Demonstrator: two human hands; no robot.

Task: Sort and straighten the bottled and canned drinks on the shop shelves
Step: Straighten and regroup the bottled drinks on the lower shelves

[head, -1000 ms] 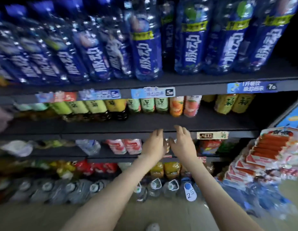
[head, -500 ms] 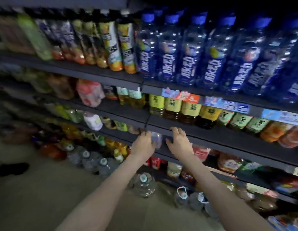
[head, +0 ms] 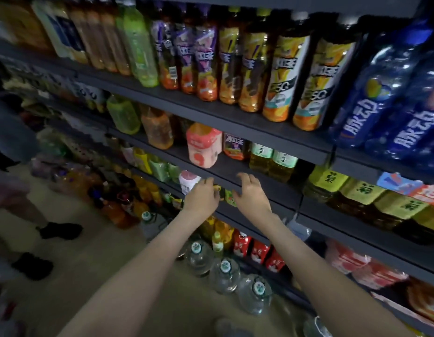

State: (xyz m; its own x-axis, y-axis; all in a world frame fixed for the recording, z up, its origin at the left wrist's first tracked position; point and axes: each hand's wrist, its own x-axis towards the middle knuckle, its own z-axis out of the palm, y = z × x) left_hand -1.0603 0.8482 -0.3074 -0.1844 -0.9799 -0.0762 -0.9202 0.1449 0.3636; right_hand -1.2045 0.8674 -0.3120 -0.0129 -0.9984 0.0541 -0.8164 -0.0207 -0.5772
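Pink-white bottle (head: 189,182) sits just beside L hand (head: 202,199) fingers (head: 208,182).

1. Shelf boards (head: 235,164), centre of frame: dark, matt, smooth, painted-metal look.
2. Blue bottles (head: 386,98), upper right: glossy plastic, shiny film labels.
3. Water jugs (head: 224,276), lower centre: clear, glossy plastic.
4. Floor (head: 101,276), lower left: matt.

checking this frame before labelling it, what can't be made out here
Head view, all:
1. Whether the left hand holds anything: its curled fingers face away.
2. Small drinks between it and the right hand: mostly covered by both.
3. Far-left bottles: motion blur, labels unreadable.
4. Blue bottles: cut by the right edge.
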